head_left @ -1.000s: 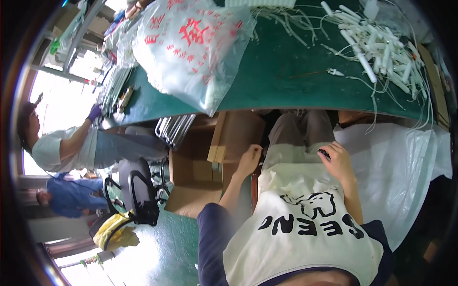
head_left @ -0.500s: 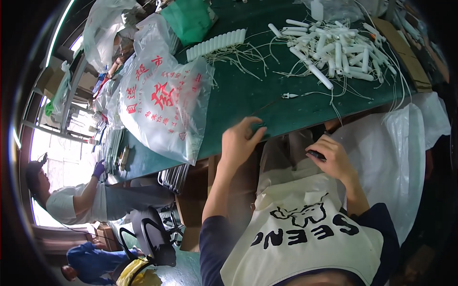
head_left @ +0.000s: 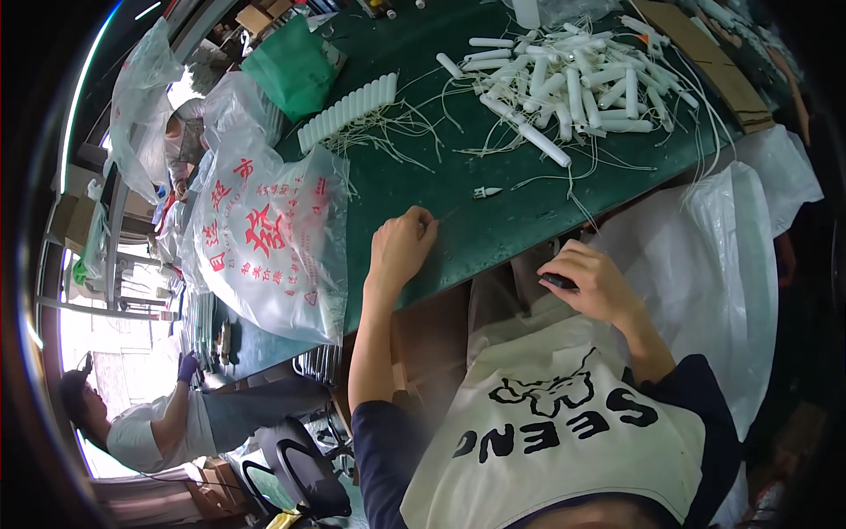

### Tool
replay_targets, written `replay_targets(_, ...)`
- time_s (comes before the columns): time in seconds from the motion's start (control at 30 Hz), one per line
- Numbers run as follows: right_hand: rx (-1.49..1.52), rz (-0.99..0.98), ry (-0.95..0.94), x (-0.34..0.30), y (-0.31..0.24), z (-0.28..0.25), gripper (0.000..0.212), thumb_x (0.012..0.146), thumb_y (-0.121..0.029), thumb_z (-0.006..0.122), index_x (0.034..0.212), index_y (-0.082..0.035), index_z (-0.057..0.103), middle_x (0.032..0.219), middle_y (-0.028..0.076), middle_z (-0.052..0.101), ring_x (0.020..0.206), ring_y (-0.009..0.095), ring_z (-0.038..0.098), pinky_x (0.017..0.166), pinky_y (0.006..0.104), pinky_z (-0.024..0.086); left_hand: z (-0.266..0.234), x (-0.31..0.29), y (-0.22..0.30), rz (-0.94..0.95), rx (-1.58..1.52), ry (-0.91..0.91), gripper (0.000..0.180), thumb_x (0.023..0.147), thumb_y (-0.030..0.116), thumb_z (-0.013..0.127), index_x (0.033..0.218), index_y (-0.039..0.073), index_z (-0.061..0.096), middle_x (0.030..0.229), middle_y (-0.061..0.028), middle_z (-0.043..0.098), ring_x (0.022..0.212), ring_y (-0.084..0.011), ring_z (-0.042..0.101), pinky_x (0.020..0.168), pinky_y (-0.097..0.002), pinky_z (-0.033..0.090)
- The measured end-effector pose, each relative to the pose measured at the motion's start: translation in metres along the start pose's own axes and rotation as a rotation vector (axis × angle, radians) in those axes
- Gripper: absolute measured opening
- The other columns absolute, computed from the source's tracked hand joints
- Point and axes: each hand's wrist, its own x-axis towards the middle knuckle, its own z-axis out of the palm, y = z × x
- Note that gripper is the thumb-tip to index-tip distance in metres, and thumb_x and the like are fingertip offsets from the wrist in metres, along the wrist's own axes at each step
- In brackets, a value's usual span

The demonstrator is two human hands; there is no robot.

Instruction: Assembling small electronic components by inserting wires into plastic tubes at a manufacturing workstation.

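"Daylight glares through the window (head_left: 115, 339), far left. Who's over there?"

"Only a co-worker (head_left: 145, 430), a purple-gloved hand (head_left: 187, 366) beside some metal rods (head_left: 201, 322). Next, on my green table (head_left: 480, 236), slumps a clear plastic bag (head_left: 256, 256) with red print. Past it lies a neat row of white tubes (head_left: 348, 113), cords trailing."

"And your left hand?"

"My left hand (head_left: 403, 253) is just right of the bag, above the tabletop. Its fingers are curled in; I can't tell whether they pinch anything. Just beyond them, on the green, lies a small white tip (head_left: 486, 192)."

"What's changed?"

"A second ago that hand was below the table's edge, beside my lap (head_left: 509, 304); half a second ago it was crossing the edge. Now it's properly over the surface, so I'd judge the tip within easy reach."

"Further right?"

"My right hand (head_left: 592, 282), near the edge over my lap, has its fingers wrapped around a black object (head_left: 558, 281). That grip hasn't altered, so the object remains off the table. Beyond sprawls a heap of white tubes and cords (head_left: 573, 86); a white plastic sheet (head_left: 709, 264) drapes down at far right."
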Motion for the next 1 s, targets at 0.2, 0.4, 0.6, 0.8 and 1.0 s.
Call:
replay_targets(0.2, 0.016, -0.010, 0.038, 0.006, 0.001, -0.006, 0.020, 0.064, -0.003, 0.073, 0.082, -0.005, 0.063, 0.072, 0.005, 0.058, 0.067, 0.020, 0.055, 0.052, 0.0288, 0.047, -0.023, 0.028, 0.037, 0.115, 0.078, -0.095, 0.018, 0.080, 0.023, 0.060, 0.091, 0.008, 0.059, 0.059, -0.0087, 0.056, 0.058, -0.0266, 0.057, 0.053, -0.0369, 0.042)
replay_targets(0.4, 0.076, -0.026, 0.047, 0.011, 0.003, -0.007, 0.018, 0.066, -0.004, 0.072, 0.081, -0.003, 0.063, 0.071, 0.006, 0.057, 0.065, 0.020, 0.055, 0.052, 0.0299, 0.047, 0.010, 0.082, 0.096, 0.580, 0.146, -0.012, 0.023, 0.080, 0.018, 0.058, 0.103, 0.014, 0.056, 0.068, -0.0074, 0.062, 0.062, -0.0258, 0.061, 0.052, -0.0349, 0.045)
replay_targets(0.6, 0.079, -0.014, 0.085, 0.007, 0.005, -0.014, 0.018, 0.066, -0.003, 0.072, 0.081, -0.002, 0.063, 0.070, 0.007, 0.057, 0.065, 0.021, 0.054, 0.053, 0.0307, 0.046, 0.055, 0.124, 0.109, 0.750, 0.488, -0.027, 0.023, 0.083, 0.016, 0.052, 0.106, 0.017, 0.054, 0.069, -0.0069, 0.059, 0.061, -0.0268, 0.060, 0.051, -0.0369, 0.046)
replay_targets(0.8, 0.090, 0.021, 0.115, -0.002, 0.005, -0.021, 0.018, 0.065, -0.003, 0.071, 0.081, -0.002, 0.063, 0.070, 0.007, 0.057, 0.065, 0.021, 0.054, 0.055, 0.0313, 0.045, 0.019, 0.123, 0.115, 0.750, 0.183, 0.161, 0.019, 0.081, 0.018, 0.058, 0.099, 0.010, 0.058, 0.066, -0.0080, 0.059, 0.058, -0.0249, 0.058, 0.050, -0.0348, 0.044)
replay_targets(1.0, 0.185, 0.141, 0.078, -0.011, 0.011, -0.028, 0.016, 0.070, 0.001, 0.068, 0.085, -0.001, 0.063, 0.070, 0.007, 0.058, 0.064, 0.017, 0.055, 0.054, 0.0275, 0.045, -0.056, 0.087, 0.132, 0.412, -0.619, 0.138, 0.025, 0.084, 0.006, 0.058, 0.108, 0.003, 0.060, 0.064, 0.0024, 0.051, 0.054, -0.0028, 0.036, 0.048, -0.0196, 0.029)
